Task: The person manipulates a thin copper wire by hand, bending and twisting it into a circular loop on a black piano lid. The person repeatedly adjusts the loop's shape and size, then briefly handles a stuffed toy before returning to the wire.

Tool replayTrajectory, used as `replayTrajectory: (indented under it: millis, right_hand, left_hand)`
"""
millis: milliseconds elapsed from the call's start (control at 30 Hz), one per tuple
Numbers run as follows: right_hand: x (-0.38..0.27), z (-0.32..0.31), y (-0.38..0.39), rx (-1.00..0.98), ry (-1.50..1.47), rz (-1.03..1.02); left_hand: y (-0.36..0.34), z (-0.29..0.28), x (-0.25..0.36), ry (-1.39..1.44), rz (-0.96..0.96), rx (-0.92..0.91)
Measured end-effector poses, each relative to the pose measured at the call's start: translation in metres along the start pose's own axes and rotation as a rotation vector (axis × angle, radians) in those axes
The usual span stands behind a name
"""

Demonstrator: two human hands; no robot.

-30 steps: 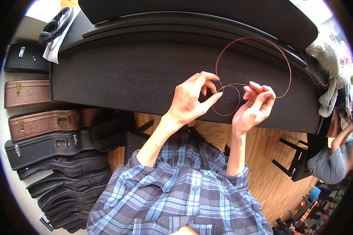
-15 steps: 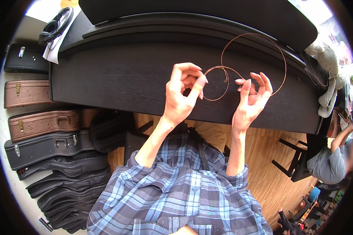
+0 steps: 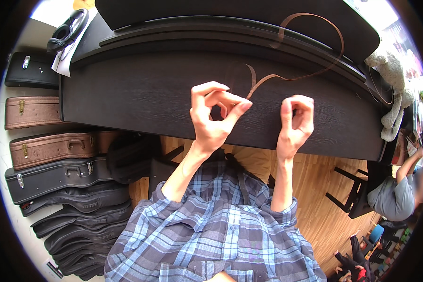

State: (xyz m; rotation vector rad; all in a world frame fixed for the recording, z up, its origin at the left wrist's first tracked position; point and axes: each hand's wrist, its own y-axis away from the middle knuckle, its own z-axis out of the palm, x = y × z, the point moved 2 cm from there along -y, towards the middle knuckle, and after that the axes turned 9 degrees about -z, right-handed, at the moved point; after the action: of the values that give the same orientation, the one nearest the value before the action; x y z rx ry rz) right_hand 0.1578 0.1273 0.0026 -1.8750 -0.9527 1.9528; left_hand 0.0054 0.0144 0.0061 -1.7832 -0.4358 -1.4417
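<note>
Copper-coloured strand (image 3: 270,76): seen over the dark table (image 3: 141,94), one part at the left fingertips; from there it is run out to the right and bent up in a broad open curve in front of the black back panel (image 3: 239,9). A smaller bend is noted just above the same fingertips.
Left hand (image 3: 207,123): grip closed to a pinch, thumb against fingers, with the strand held at the tips.
Right hand (image 3: 293,134): fingers curled in toward the thumb, a dark hollow left between; no strand is seen at this grip. Because of motion blur, it cannot be told whether the fingertips are fully met.
Done: strand picked up and secured at one point by the left grip.
Left over: strand judged not yet brought under control along its length; the broad curve is loose, and no neat coil and no straight run has been formed. No part is seen fastened to anything.
Stage: judged to be mid-handling, with one hand engaged and the other near the strand but apart from its visible run.
</note>
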Motion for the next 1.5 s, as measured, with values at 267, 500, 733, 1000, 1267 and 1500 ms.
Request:
replayTrajectory:
  millis: [267,500,733,1000,1267,1500]
  right_hand:
    - [-0.012,0.013,-0.001,-0.215,0.07,0.067]
    - [-0.016,0.013,-0.003,-0.228,0.052,0.18]
    - [-0.015,0.016,-0.004,-0.415,0.085,0.025]
    - [-0.015,0.016,0.0,-0.437,0.021,0.017]
    - [-0.016,0.019,-0.003,-0.447,0.08,-0.086]
    - [-0.018,0.019,-0.002,-0.448,0.073,-0.045]
  left_hand:
    - [0.0,0.01,0.003,-0.192,-0.063,-0.132]
    - [-0.002,0.01,0.006,-0.13,-0.07,-0.075]
    - [-0.009,0.006,0.014,-0.549,0.138,0.09]
    - [-0.004,0.007,0.002,-0.213,-0.135,-0.066]
    - [-0.005,0.004,0.006,-0.25,-0.045,0.01]
    - [-0.005,0.003,0.008,-0.333,-0.003,0.086]
